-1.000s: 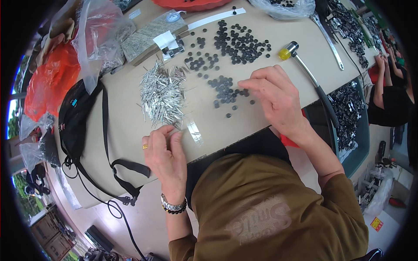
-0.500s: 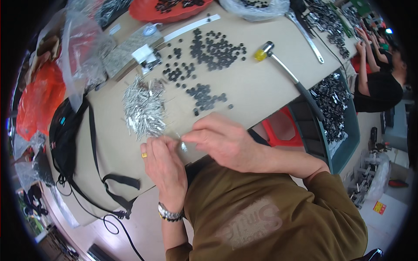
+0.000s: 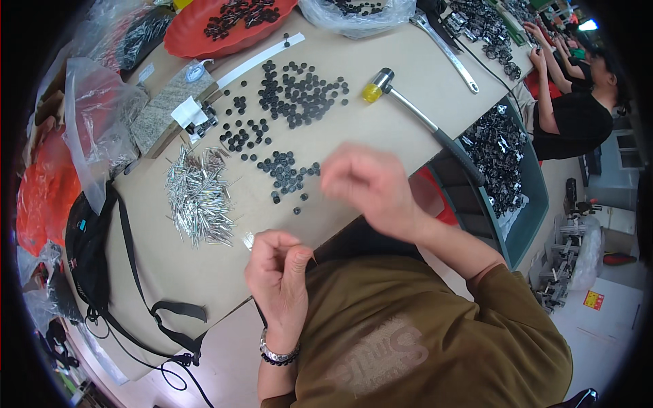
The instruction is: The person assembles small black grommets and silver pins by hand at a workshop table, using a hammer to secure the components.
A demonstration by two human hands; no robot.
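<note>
Indeed, the worktop (image 3: pixel 381 51) is largest, and a mallet (image 3: pixel 449 145) lies upon it. Near the mallet, to its left, is the right hand (image 3: pixel 371 183), blurred, fingers curled; I cannot tell if they hold anything. Farther left of the mallet, the left hand (image 3: pixel 279 272) has its fingers bent narrowly toward the thumb, and its holding is equally unclear. Well left of the mallet lie heaped metal pins (image 3: pixel 198 197); nearer its head, scattered black round pieces (image 3: pixel 296 117).

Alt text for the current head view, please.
Left hand curled at the near edge of a beige worktable, right hand blurred beside small black discs. A pile of thin silvery pins lies left of the discs; a hammer lies to their right.
</note>
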